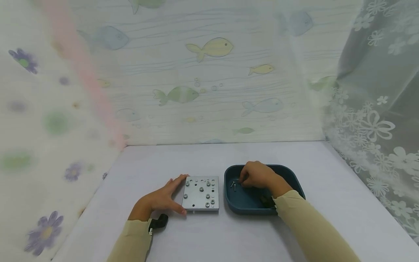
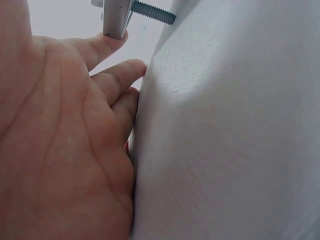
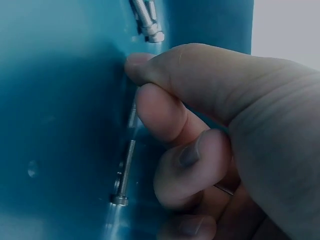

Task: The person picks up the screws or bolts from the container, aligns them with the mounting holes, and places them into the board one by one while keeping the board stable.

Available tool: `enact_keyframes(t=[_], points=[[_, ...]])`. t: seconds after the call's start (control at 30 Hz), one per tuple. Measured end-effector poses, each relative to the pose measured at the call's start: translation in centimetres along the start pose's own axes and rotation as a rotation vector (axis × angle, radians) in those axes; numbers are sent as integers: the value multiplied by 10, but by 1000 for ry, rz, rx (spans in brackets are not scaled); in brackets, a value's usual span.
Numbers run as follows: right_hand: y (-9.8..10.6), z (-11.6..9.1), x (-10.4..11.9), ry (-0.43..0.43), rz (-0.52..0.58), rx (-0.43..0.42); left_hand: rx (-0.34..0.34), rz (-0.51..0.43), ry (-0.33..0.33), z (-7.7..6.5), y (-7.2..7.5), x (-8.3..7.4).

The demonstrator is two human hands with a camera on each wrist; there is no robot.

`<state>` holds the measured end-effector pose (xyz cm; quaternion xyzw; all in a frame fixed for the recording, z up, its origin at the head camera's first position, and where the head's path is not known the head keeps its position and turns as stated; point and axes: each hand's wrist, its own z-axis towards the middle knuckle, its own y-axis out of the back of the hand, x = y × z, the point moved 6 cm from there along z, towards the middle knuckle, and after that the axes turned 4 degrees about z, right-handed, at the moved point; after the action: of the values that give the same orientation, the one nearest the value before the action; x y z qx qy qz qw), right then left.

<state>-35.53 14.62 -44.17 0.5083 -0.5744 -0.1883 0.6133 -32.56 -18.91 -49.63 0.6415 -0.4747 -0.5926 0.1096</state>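
Note:
My left hand (image 1: 163, 198) grips a silver metal plate (image 1: 193, 202) at its left side, the thumb at the near corner and a fingertip at the far one. Several socket-head screws (image 1: 201, 189) sit in the plate's holes. In the left wrist view a threaded shank (image 2: 154, 12) sticks out beneath the plate (image 2: 115, 20). Inside a dark blue tray (image 1: 248, 211), my right hand (image 1: 258, 175) has thumb and index finger pinched together, with a metal screw shank (image 3: 133, 116) right at their tips. A long screw (image 3: 124, 177) lies just below them.
More loose screws (image 3: 147, 22) lie in the tray by its wall. The tray stands right of the plate, with a narrow gap between. Patterned curtains (image 1: 209, 91) border the white table (image 1: 209, 236) at the back and sides.

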Motion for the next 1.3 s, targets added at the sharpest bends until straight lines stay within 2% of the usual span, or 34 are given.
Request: enact_keyframes(t=[0.17, 0.5, 0.77, 1.0, 1.17, 1.3], points=[[1, 1, 4, 0, 7, -5, -4, -13, -1, -3, -1, 4], [9, -3, 0, -8, -10, -39, 4, 23, -13, 1, 1, -2], [18, -5, 2, 3, 34, -58, 13, 34, -22, 3, 6, -4], [21, -5, 13, 48, 92, -57, -3, 20, 1, -4, 9, 1], [24, -12, 14, 39, 155, -78, 1, 14, 4, -7, 7, 2], [26, -22, 9, 30, 179, -114, 7, 27, -3, -2, 2, -1]])
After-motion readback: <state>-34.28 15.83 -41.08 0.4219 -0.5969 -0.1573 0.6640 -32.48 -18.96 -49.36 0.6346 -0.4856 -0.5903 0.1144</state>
